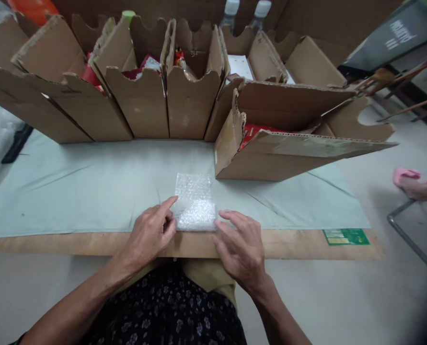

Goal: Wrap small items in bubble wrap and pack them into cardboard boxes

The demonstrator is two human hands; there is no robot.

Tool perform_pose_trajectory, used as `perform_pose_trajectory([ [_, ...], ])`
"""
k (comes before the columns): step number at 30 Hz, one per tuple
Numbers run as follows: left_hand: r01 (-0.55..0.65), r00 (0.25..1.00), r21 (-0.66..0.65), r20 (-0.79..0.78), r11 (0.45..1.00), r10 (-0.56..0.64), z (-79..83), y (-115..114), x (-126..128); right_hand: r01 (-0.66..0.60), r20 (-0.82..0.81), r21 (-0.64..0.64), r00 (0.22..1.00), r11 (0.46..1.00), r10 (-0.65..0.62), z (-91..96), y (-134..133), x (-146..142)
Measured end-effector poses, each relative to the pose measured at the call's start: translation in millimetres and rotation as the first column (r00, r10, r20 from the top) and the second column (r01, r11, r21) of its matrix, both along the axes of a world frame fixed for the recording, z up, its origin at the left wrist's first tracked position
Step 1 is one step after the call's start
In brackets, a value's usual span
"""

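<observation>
Wrap [194, 203] lies between left hand [150, 229] at eight o'clock and right hand [242, 247] at four, neither gripping; a stray nudge could slide it off the table [292, 243].

Hands [149, 230] flanking bubble wrap [194, 211], pale cloth [105, 187], cardboard bins [141, 103] behind

Under the fingers [168, 204] runs a wooden counter [292, 245], most of it beyond them spread with a pale green cloth [101, 191]. Farthest ahead of them stands a plain brown panel [317, 20]. Pale, smooth floor [389, 306] shows to either side, nearer the body; well to their right is a bent metal tube frame [411, 243], with slim wooden bars [402, 76] farther off. Light falls soft and even.
</observation>
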State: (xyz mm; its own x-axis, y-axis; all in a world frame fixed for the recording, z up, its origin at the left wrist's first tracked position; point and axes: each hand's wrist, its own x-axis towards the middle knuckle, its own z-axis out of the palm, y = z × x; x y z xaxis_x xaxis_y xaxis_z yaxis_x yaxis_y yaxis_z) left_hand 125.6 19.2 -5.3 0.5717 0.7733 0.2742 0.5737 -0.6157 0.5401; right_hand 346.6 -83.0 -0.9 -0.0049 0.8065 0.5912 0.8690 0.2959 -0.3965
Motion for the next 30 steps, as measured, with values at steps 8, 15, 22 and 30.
perform_pose_trajectory([
  [8, -0.007, 1.0, 0.108, 0.014, 0.994, 0.005, 9.5, -7.8, -4.2, -0.107, 0.113, -0.188, 0.985, 0.976, 0.13, -9.6, 14.6, -4.8],
  [15, 0.183, 0.982, 0.107, 0.02, 0.977, -0.187, 20.2, -14.3, -7.1, -0.186, -0.123, -0.223, 0.979, 0.957, 0.162, -2.7, 19.3, -5.0],
  [22, 0.059, 0.997, 0.108, 0.033, 0.992, -0.063, 1.1, 9.0, 8.7, 0.0, -0.037, -0.097, 0.999, 0.995, -0.004, -1.6, 18.5, -4.6],
  [30, -0.007, 1.0, 0.146, 0.003, 0.989, 0.007, 5.9, 8.5, 9.1, -0.106, 0.085, -0.216, 0.988, 0.971, 0.127, -5.4, 26.3, -2.4],
])
